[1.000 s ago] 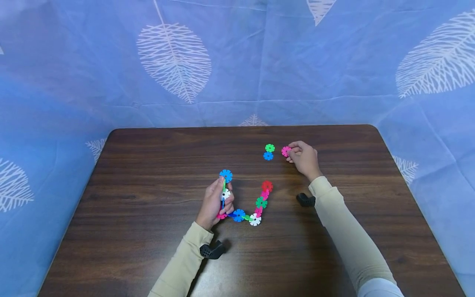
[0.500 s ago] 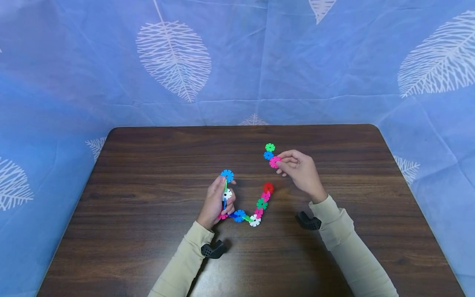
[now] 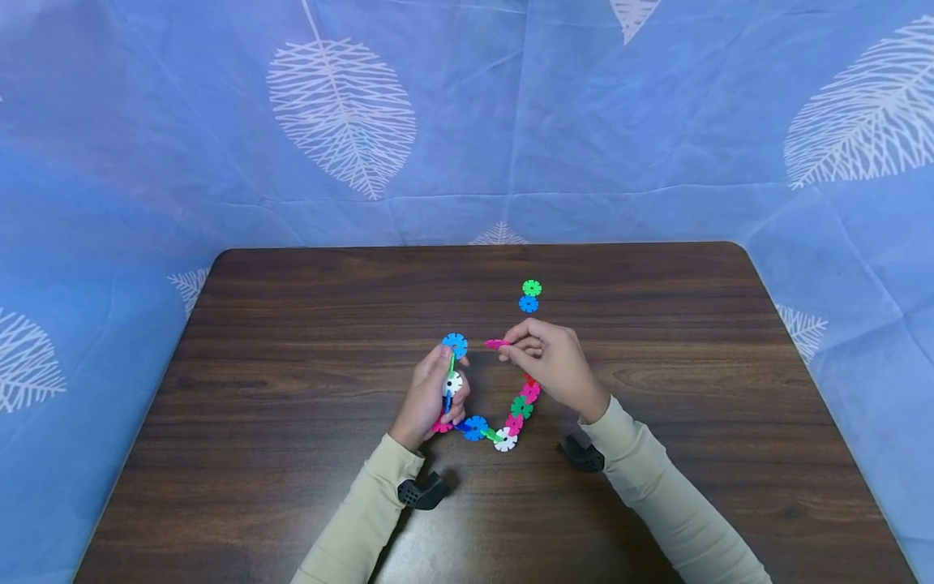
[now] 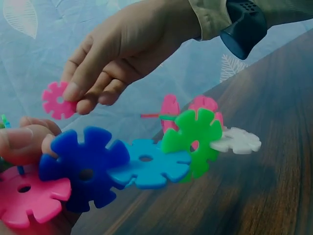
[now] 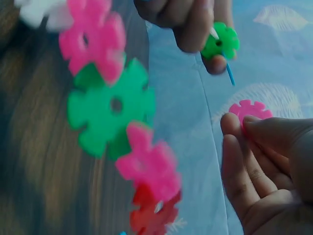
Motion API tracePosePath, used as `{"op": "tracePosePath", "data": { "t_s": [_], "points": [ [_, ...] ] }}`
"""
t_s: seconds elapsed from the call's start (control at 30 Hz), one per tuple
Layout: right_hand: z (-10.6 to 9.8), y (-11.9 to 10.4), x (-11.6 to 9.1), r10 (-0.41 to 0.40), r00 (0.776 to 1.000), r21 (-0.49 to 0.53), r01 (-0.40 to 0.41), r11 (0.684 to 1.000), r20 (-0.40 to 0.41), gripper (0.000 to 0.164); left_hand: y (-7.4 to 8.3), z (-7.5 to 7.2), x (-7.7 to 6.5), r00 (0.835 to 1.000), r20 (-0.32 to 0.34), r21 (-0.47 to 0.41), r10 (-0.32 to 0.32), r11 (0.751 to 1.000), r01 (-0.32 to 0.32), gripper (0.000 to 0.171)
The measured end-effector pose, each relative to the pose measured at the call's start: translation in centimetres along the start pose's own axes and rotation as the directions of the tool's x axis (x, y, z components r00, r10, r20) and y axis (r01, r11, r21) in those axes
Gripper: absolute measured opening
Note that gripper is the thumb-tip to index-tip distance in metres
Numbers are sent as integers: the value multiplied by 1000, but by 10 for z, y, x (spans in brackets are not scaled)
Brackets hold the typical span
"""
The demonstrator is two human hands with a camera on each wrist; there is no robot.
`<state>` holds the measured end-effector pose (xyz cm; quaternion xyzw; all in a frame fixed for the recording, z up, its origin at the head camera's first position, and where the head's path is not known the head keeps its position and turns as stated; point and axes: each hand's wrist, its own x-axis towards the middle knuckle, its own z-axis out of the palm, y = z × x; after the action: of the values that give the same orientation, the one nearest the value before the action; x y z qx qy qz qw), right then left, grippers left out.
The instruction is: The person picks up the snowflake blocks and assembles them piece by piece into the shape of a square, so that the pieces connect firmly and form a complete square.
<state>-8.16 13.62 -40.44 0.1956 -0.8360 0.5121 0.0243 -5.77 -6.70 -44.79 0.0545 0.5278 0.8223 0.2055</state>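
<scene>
A chain of notched plastic snowflake discs curves in a U between my hands in the head view. My left hand [image 3: 422, 399] grips its left side, with a light-blue disc [image 3: 456, 345] at the top end above the thumb. Part of the chain near the palm is hidden by fingers. My right hand [image 3: 556, 367] pinches a separate pink snowflake disc [image 4: 57, 101] between thumb and fingertips, a short gap from the light-blue one. Its edge faces the head camera. A red disc [image 5: 151, 215] ends the chain's other side, partly covered by the right hand in the head view.
Beyond the hands, a loose green disc [image 3: 532, 288] and a blue disc [image 3: 529, 304] lie touching or nearly so on the dark wooden table [image 3: 306, 324]. A blue cloth [image 3: 467, 122] with white leaf prints hangs behind the table. Both wrists wear black devices.
My right hand has carried the pink disc leftward and nearer, from beside the loose discs toward the chain's light-blue end, turning it edge-on. The left hand and chain have shifted slightly right.
</scene>
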Motion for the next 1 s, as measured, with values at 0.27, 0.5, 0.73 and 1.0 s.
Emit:
{"op": "tracePosePath", "data": {
  "t_s": [0.27,0.5,0.73,1.0],
  "points": [
    [14,-8,0,-97,995,-47,96,994,-38,10,2,3,0,1000,9,-13,-18,1000,18,45],
    [20,-9,0,-102,994,-29,100,995,-39,8,3,5,0,999,42,6,-13,1000,12,40],
    [24,-8,-3,-168,984,-72,164,984,-62,9,4,6,-2,999,50,54,-15,998,12,44],
    [22,-7,-6,-204,976,-72,199,977,-72,11,5,10,-1,998,57,122,-23,992,16,44]
  ]
}}
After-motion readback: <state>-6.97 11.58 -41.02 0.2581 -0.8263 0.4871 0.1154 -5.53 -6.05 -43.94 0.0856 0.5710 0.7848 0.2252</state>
